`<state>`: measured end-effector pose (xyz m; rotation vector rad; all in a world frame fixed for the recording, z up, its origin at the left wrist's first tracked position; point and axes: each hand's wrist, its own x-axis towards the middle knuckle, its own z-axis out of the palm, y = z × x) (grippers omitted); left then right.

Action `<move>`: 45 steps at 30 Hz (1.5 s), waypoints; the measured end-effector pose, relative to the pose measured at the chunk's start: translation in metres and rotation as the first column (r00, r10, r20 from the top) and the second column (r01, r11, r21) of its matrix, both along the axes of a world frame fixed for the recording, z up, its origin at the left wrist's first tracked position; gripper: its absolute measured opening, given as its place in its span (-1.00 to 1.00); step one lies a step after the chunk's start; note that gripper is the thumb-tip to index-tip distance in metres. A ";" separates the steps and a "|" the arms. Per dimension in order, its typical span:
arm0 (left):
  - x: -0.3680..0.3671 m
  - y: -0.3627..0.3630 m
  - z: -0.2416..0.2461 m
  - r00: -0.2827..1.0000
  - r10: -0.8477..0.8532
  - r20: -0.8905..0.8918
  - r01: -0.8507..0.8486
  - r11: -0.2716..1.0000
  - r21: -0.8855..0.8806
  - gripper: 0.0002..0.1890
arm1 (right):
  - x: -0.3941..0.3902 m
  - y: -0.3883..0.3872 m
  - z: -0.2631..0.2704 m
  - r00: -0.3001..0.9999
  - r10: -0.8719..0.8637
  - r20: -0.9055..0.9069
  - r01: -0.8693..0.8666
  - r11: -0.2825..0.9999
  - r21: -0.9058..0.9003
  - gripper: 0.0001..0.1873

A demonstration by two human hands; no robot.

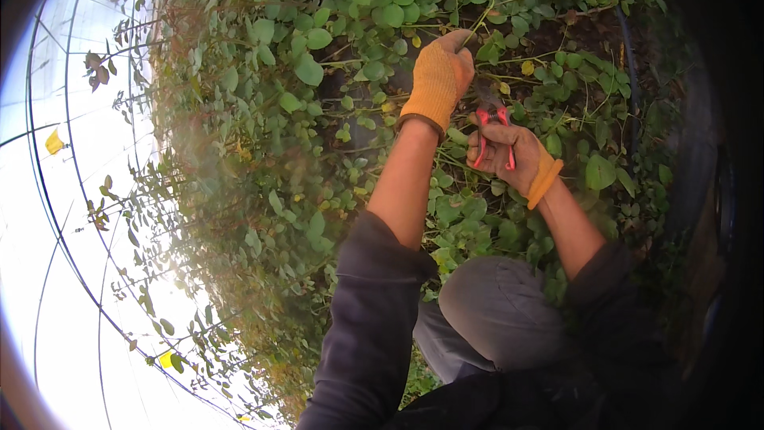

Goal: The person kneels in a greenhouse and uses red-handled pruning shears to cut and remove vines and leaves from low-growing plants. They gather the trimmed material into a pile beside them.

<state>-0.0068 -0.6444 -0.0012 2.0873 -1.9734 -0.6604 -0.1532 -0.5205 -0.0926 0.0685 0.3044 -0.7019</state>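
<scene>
My left hand (pixel 446 71), in an orange knit glove with a soiled palm side, is closed around a thin green stem (pixel 482 19) that rises from its fingertips among the leaves. Just below and to the right, my right hand (pixel 512 152), gloved alike, holds pruning shears (pixel 495 116) with red handles and a coil spring. The handles stand apart in my fingers. Their blades point up towards the stems near my left hand; the tips are hard to make out against dark ground. Leafy green shrubs (pixel 382 6), probably roses, surround both hands.
A dark hose (pixel 628 65) runs along the right side of the plants. My bent knee (pixel 501 310) in grey trousers is below my hands. Taller branches (pixel 209 191) fill the left. Beyond them are a greenhouse frame (pixel 67 71) and yellow cards (pixel 54 142).
</scene>
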 end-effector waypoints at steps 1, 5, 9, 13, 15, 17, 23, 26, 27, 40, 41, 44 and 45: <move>-0.002 -0.003 -0.003 0.995 0.081 -0.062 -0.077 0.995 0.069 -0.64 | 0.000 -0.003 -0.001 1.000 0.007 0.019 -0.007 1.000 -0.001 -0.65; 0.000 -0.014 -0.016 0.994 0.081 -0.077 -0.071 0.989 0.127 -0.60 | 0.004 -0.016 -0.011 0.983 -0.017 0.183 0.001 0.996 0.088 -0.68; -0.001 -0.016 -0.026 0.974 -0.151 0.169 0.142 0.988 0.067 -0.60 | 0.006 -0.021 -0.018 0.978 0.020 0.210 -0.039 0.995 0.088 -0.67; -0.010 -0.013 -0.035 0.932 -0.202 0.302 0.173 0.977 0.121 -0.64 | 0.004 -0.023 -0.020 0.977 0.068 0.202 -0.075 0.997 0.029 -0.67; -0.015 -0.011 -0.039 0.918 -0.228 0.324 0.178 0.968 0.176 -0.65 | 0.000 -0.024 -0.019 0.982 0.060 0.177 -0.064 0.998 0.013 -0.67; -0.017 -0.009 -0.040 0.904 -0.268 0.334 0.185 0.948 0.260 -0.64 | -0.005 -0.024 -0.016 0.985 0.073 0.153 -0.074 0.997 -0.004 -0.68; -0.017 -0.008 -0.033 0.936 -0.248 0.249 0.192 0.954 0.228 -0.61 | -0.016 -0.015 -0.008 0.989 0.136 0.059 -0.134 0.990 -0.032 -0.67; -0.018 -0.005 -0.029 0.957 -0.204 0.205 0.168 0.969 0.181 -0.59 | -0.010 -0.017 -0.010 0.992 0.105 0.069 -0.105 0.994 -0.005 -0.69; -0.018 -0.004 -0.028 0.962 -0.185 0.202 0.157 0.976 0.149 -0.58 | -0.006 -0.020 -0.012 0.993 0.080 0.081 -0.081 0.997 0.002 -0.70; 0.009 0.009 -0.040 0.899 -0.368 0.238 0.357 0.930 0.090 -0.64 | 0.011 -0.017 -0.016 0.999 -0.009 0.045 0.003 0.993 0.121 -0.66; 0.011 0.011 -0.044 0.883 -0.369 0.289 0.353 0.929 0.110 -0.64 | 0.012 -0.016 -0.017 0.999 -0.003 0.048 -0.003 0.993 0.121 -0.64; 0.017 0.015 -0.054 0.847 -0.376 0.375 0.374 0.924 0.083 -0.66 | 0.015 -0.018 -0.020 0.999 0.017 0.033 -0.021 0.994 0.103 -0.60; 0.018 0.015 -0.054 0.837 -0.382 0.391 0.390 0.919 0.062 -0.66 | 0.017 -0.019 -0.020 1.000 0.023 0.012 -0.024 0.996 0.088 -0.59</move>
